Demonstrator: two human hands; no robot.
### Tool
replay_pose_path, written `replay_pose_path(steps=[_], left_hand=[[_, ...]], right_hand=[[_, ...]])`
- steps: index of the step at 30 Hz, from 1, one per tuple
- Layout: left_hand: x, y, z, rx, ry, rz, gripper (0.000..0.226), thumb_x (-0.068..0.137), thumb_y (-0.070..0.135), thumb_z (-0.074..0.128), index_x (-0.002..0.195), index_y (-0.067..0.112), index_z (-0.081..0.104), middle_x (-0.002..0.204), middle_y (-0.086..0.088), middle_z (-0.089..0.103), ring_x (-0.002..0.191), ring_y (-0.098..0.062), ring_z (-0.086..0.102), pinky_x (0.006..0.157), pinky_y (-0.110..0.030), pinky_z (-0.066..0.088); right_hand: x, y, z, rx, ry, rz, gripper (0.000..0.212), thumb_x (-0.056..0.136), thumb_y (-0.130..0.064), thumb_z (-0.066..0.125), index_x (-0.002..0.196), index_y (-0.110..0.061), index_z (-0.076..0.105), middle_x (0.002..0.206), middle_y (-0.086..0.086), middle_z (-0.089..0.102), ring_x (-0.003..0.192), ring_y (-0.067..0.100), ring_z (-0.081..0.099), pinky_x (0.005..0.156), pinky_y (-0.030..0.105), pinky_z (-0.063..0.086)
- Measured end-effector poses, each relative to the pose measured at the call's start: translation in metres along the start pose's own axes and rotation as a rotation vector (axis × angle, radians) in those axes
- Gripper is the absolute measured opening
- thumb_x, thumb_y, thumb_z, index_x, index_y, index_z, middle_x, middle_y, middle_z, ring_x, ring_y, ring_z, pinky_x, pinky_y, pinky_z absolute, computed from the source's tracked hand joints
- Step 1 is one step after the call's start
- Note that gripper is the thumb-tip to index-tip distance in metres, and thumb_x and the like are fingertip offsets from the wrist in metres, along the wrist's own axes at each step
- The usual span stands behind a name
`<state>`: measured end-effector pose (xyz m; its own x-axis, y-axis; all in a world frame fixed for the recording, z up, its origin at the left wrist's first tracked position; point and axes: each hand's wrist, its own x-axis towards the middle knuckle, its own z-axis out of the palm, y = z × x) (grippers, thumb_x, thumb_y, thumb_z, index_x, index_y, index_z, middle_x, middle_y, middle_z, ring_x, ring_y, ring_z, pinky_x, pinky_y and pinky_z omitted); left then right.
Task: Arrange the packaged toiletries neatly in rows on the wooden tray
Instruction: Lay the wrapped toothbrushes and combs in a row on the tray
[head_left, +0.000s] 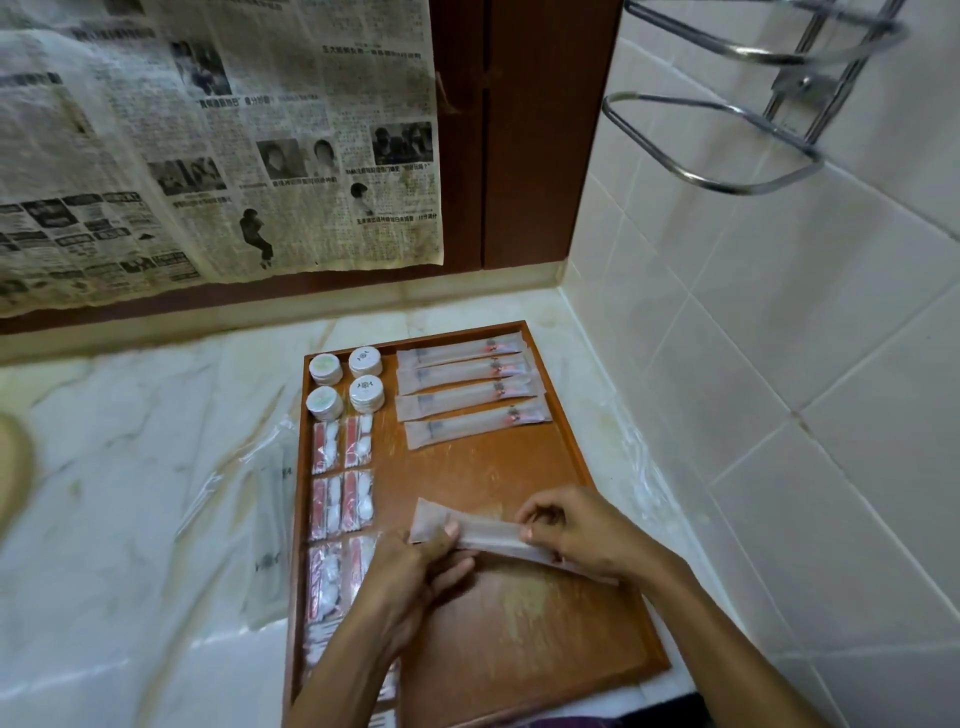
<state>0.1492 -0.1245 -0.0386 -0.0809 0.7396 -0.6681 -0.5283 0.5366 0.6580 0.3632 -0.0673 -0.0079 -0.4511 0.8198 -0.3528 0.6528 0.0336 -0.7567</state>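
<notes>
You pinch the long see-through plastic packet (483, 535) with both your left hand (415, 571) and right hand (566, 530), one at each end, just above the brown wooden tray (519, 623), so it lies straight below the other rows.

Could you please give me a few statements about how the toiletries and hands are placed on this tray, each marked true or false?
1. Four long translucent sachets lie in a row at the far right of the brown wooden tray. True.
2. The four round white lidded tubs sit at the tray's near right corner. False: they sit at the far left corner.
3. Both the left hand and the right hand hold one long translucent sachet above the tray. True.
4. The small clear packets with red strips lie off the tray on the marble counter. False: they lie in a column along the tray's left side.
</notes>
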Motion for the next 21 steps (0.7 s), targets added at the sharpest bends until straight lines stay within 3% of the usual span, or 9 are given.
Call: replay_pose_path(steps=[5,8,14,21], left_hand=[[-0.006,0.007,-0.022,-0.125,0.096,0.102,0.034,0.07,0.008,0.074,0.101,-0.001,0.064,0.083,-0.009,0.073,0.076,-0.02,0.072,0.061,-0.029,0.06],[-0.012,0.009,-0.026,-0.133,0.098,0.146,0.027,0.072,0.01,0.072,0.097,0.002,0.067,0.084,-0.01,0.073,0.074,-0.018,0.072,0.06,-0.028,0.06],[-0.017,0.003,-0.013,-0.174,0.112,0.199,0.023,0.077,0.007,0.07,0.098,0.002,0.066,0.085,-0.012,0.073,0.071,-0.02,0.071,0.056,-0.026,0.059],[-0.015,0.001,-0.01,-0.138,0.142,0.234,0.037,0.074,0.01,0.073,0.106,-0.004,0.061,0.089,-0.014,0.072,0.075,-0.023,0.071,0.058,-0.027,0.06]], right_hand=[[-0.01,0.015,-0.022,-0.018,0.003,0.081,0.023,0.085,-0.03,0.07,0.108,-0.03,0.068,0.097,-0.01,0.067,0.087,0.005,0.062,0.076,0.022,0.052],[-0.016,0.021,-0.024,0.346,0.024,0.111,0.018,0.085,-0.011,0.071,0.102,-0.019,0.07,0.077,0.005,0.072,0.067,0.014,0.065,0.063,0.026,0.053],[-0.016,0.022,-0.007,0.755,0.042,0.177,0.018,0.085,-0.008,0.071,0.102,-0.01,0.072,0.085,0.013,0.074,0.066,0.018,0.063,0.06,0.027,0.053],[-0.008,0.025,-0.004,0.688,0.11,0.103,0.01,0.088,-0.009,0.067,0.094,-0.011,0.075,0.084,0.012,0.074,0.065,0.017,0.062,0.059,0.027,0.051]])
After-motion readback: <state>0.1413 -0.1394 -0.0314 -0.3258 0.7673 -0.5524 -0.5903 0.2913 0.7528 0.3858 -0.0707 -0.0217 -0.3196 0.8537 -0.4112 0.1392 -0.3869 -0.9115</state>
